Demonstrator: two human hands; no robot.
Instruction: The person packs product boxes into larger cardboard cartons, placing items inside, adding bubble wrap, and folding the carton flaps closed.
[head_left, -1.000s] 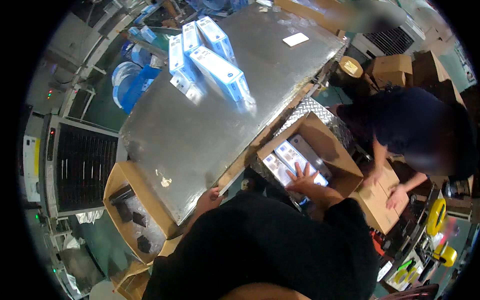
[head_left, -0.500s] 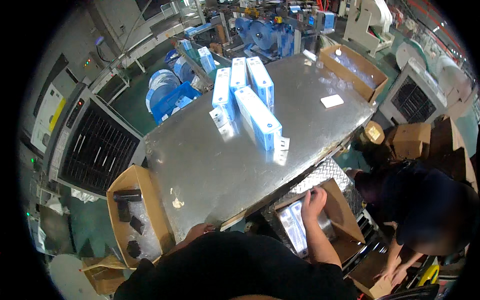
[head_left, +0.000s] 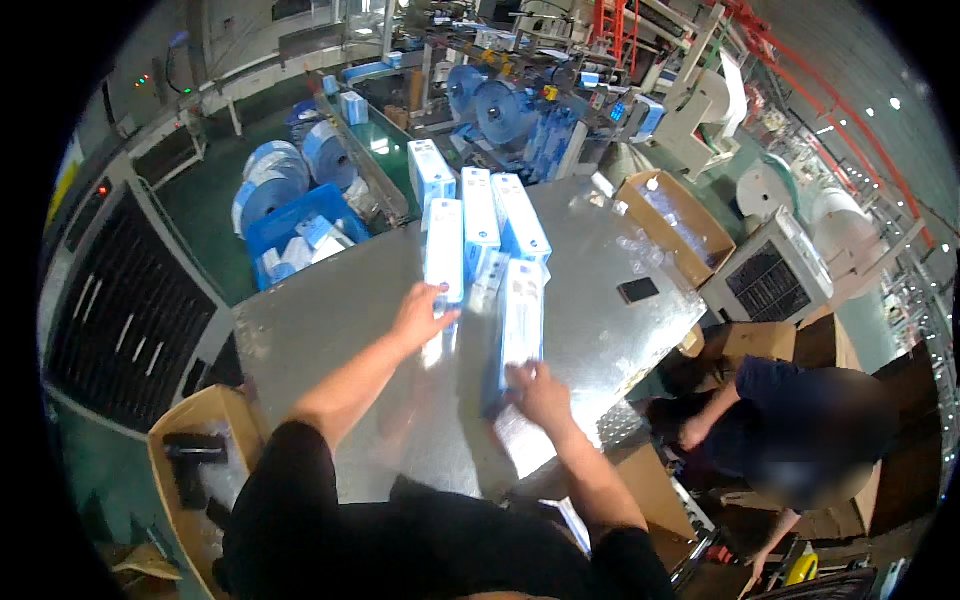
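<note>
- An open cardboard box (head_left: pixel 672 215) is sitting at the far right corner of the steel worktop (head_left: pixel 330 320).
- A dark phone (head_left: pixel 637 290) is lying on the worktop, near that box.
- Blue film rolls (head_left: pixel 270 190) are standing beyond the worktop's far left edge.

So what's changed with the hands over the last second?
Both hands came up from the carton beside the table onto the long blue-and-white boxes: the left hand now grips one box, the right hand another. The steel table and the remaining boxes look unchanged.
</note>
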